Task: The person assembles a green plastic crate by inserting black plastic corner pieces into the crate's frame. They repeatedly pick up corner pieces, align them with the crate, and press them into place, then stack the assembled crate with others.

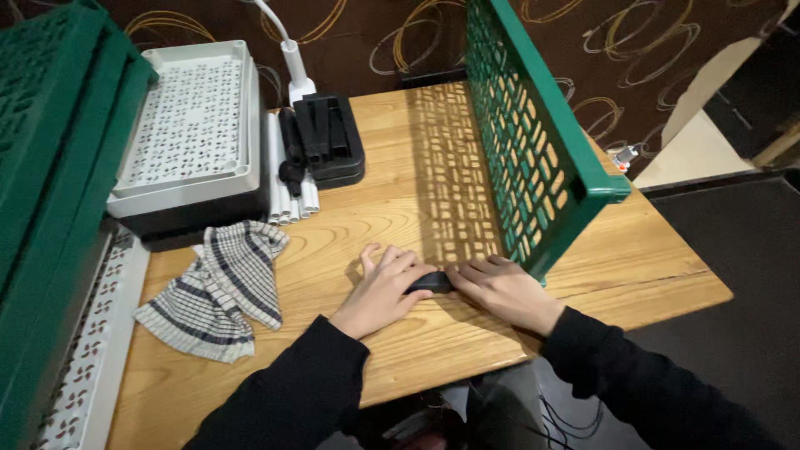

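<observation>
Our left hand (382, 287) flat, fingers spread, our right hand (501, 290) palm down, fingertips nearly meeting, dark-sleeved forearms angled inward

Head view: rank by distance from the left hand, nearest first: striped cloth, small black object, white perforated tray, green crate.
From the left hand:
1. small black object, touching its fingertips, right.
2. green crate and striped cloth, right and left: too close to call.
3. white perforated tray, far back-left.

Checked cloth (218, 287), green crate (525, 142), trays (193, 125)
</observation>
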